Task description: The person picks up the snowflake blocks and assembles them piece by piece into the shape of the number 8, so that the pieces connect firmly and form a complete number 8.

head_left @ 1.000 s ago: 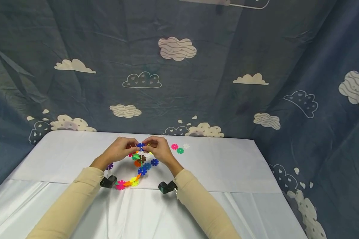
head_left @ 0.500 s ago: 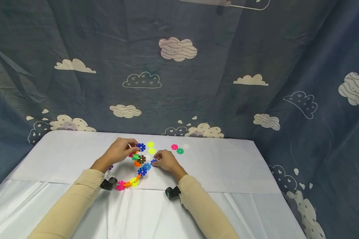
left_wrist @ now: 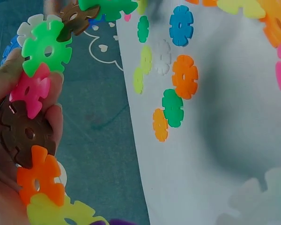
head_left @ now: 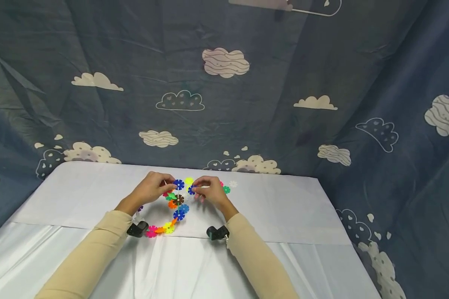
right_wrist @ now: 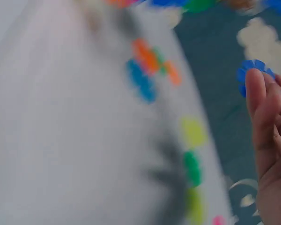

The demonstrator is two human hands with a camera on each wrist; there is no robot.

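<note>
A chain of interlocking notched plastic discs (left_wrist: 35,42) in many colours hangs from my left hand (head_left: 152,187), which grips it near its upper end. A dark blue disc (head_left: 178,185) stands out at that end, by my left fingertips. My right hand (head_left: 211,193) pinches a separate blue disc (right_wrist: 242,74) between thumb and fingers, a short gap to the right of the chain's end. The chain's lower part curves round through a blue disc (head_left: 178,214), a yellow disc (head_left: 168,228) and a pink disc (head_left: 151,231). My left wrist hides some of its left side.
Loose discs lie on the white tablecloth (head_left: 277,207): orange (left_wrist: 185,77), light blue (left_wrist: 181,26), green (left_wrist: 173,108), yellow (head_left: 188,181) and white (head_left: 233,183) among them. A dark curtain with cloud prints (head_left: 247,116) stands behind the table.
My right hand let go of the chain's blue end disc, moved down to a loose blue disc, took hold of it and raised it towards the chain's end. My left hand stayed nearly still.
</note>
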